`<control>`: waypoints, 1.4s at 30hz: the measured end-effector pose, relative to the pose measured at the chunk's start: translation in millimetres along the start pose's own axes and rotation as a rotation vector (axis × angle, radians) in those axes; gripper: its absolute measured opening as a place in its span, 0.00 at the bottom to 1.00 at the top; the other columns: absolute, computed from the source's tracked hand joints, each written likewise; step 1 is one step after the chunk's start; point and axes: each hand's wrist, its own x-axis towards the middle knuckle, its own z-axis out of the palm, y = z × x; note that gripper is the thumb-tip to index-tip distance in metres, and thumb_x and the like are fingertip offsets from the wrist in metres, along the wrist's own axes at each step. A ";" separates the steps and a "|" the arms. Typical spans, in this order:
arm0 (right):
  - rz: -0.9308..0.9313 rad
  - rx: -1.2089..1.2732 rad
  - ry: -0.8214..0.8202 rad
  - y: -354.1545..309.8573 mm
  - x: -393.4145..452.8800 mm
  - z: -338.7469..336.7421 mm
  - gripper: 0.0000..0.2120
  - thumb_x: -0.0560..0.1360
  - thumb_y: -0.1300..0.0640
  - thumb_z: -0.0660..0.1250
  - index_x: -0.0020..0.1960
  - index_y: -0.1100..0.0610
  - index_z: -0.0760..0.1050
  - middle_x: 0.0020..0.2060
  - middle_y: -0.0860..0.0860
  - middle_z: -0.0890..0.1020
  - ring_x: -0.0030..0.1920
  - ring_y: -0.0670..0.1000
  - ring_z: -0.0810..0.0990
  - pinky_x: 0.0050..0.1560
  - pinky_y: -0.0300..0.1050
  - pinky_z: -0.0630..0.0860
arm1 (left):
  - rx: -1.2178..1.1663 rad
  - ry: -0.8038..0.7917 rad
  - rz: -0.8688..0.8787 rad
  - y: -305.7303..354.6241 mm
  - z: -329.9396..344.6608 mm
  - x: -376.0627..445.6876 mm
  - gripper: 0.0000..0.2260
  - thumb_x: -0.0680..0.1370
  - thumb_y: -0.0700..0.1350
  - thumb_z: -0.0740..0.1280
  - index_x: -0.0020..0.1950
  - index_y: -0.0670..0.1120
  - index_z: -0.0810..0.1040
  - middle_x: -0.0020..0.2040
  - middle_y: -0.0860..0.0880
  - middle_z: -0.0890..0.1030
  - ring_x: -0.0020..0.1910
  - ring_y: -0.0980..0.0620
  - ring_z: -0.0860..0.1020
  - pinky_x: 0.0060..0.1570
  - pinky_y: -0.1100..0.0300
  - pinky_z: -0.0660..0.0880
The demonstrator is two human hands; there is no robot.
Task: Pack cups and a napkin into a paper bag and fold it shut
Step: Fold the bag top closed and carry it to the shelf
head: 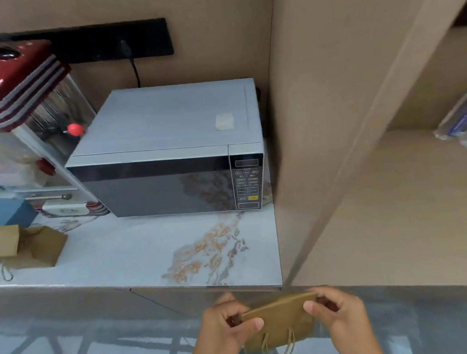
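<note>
Head camera shows me both hands low and near, in front of the counter (137, 250) edge, holding a flat brown paper bag (279, 322) between them. The left hand (228, 327) pinches the bag's left top corner, thumb over fingers; the right hand (337, 314) clamps the right top corner the same way. Its cord handles dangle below (so I judge it upside down or folded over). I'd reckon it light, thin and easily creased, so the stiffer top fold is the place to grip. More brown bags (21, 246) lie far left on the counter, beside the microwave (168, 154). I see no cups.
</note>
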 end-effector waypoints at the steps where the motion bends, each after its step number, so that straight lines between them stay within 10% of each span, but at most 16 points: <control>1: -0.005 0.010 0.016 2.4 -1.8 -15.9 0.19 0.67 0.72 0.73 0.34 0.47 0.85 0.24 0.49 0.77 0.27 0.44 0.71 0.30 0.32 0.70 | 0.003 -0.012 0.012 5.9 15.0 -5.0 0.09 0.60 0.48 0.80 0.31 0.44 0.85 0.32 0.52 0.68 0.26 0.62 0.67 0.31 0.68 0.63; 16: 0.031 0.073 0.138 31.1 72.7 -199.4 0.16 0.69 0.71 0.72 0.37 0.50 0.85 0.28 0.52 0.81 0.30 0.47 0.75 0.35 0.39 0.73 | 0.041 -0.084 0.098 64.5 208.0 60.6 0.17 0.67 0.35 0.78 0.32 0.58 0.85 0.35 0.52 0.74 0.28 0.62 0.71 0.31 0.70 0.65; 32: 0.017 0.081 0.224 37.0 186.4 -406.2 0.13 0.69 0.71 0.71 0.38 0.53 0.84 0.29 0.49 0.81 0.29 0.46 0.73 0.34 0.40 0.70 | 0.013 -0.096 0.132 141.9 415.0 182.0 0.01 0.69 0.40 0.76 0.39 0.45 0.86 0.52 0.52 0.84 0.53 0.59 0.80 0.54 0.67 0.72; 42: 0.012 -0.008 0.093 43.7 240.4 -498.1 0.10 0.71 0.67 0.71 0.37 0.54 0.83 0.26 0.46 0.78 0.27 0.43 0.71 0.33 0.42 0.69 | -0.003 0.098 0.070 165.0 516.6 197.0 0.05 0.70 0.40 0.75 0.45 0.46 0.86 0.49 0.54 0.86 0.50 0.62 0.81 0.50 0.72 0.72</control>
